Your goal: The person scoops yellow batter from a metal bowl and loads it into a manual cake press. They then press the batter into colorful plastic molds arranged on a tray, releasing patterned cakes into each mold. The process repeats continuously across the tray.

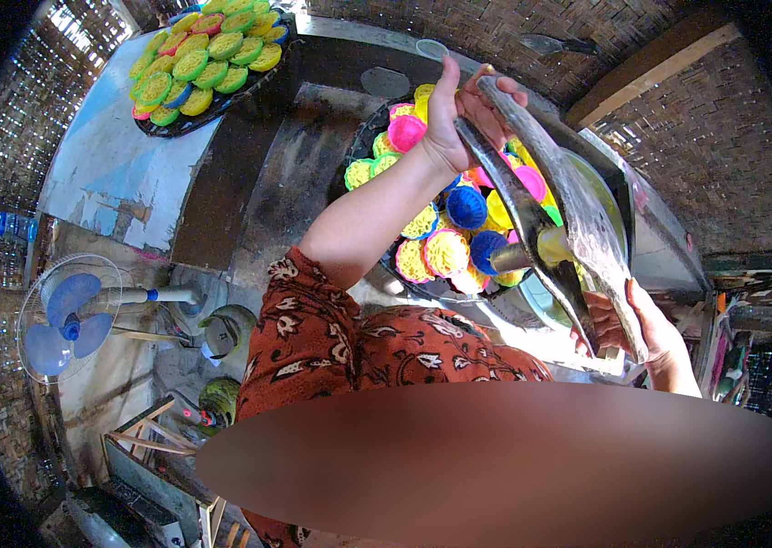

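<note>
My left hand (473, 114) is closed around the upper end of a long hand press, made of a weathered grey wooden bar (587, 219) and a dark, glossy bar (518, 205). My right hand (646, 338) grips the lower end. A metal cylinder (507, 259) sits crosswise at the press's middle. Under it lies a round dark tray (359, 196) packed with pink, blue, yellow and green cups, several holding yellow noodle-like strands (447, 252). Behind the press, at right, a pale greenish basin (601, 187) is partly hidden.
A second dark tray (158, 128) heaped with colourful cups stands on a pale worn board (112, 192) at upper left. A fan (71, 318) is at left, above a small wooden-framed stand (139, 466). Woven walls (706, 155) enclose the space. A wooden beam (651, 73) crosses upper right.
</note>
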Tool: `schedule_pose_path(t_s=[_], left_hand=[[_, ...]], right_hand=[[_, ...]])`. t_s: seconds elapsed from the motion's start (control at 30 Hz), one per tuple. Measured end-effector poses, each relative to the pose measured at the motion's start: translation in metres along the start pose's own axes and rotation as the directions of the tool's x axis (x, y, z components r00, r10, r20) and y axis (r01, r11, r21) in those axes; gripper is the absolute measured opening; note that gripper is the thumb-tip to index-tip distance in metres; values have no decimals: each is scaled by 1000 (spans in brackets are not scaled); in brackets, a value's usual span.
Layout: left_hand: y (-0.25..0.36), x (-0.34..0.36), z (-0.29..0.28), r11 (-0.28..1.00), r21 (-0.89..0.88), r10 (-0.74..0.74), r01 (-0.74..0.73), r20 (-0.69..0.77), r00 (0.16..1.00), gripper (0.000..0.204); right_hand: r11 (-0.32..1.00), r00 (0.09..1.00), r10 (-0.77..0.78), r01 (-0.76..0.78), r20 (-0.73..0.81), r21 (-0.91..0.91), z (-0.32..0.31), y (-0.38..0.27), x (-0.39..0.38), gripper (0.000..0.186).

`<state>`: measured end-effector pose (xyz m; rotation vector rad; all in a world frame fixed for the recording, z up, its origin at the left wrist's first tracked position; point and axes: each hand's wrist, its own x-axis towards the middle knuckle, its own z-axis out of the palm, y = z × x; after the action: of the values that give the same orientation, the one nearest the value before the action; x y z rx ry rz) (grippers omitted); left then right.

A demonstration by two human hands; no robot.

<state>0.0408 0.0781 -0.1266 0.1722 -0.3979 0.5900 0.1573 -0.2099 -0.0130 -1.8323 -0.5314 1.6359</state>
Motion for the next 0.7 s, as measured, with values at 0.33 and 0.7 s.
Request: schedule_pose_path(t_s=[0.33, 0.7], left_hand=[[24, -23, 1, 995, 60, 87, -84, -50, 995, 34], [12, -11, -7, 996, 38, 88, -84, -131, 987, 33]], right_hand=[[975, 990, -62, 87, 123, -206, 5, -9, 16, 72], [963, 994, -104, 91, -39, -255, -8, -7, 15, 63]])
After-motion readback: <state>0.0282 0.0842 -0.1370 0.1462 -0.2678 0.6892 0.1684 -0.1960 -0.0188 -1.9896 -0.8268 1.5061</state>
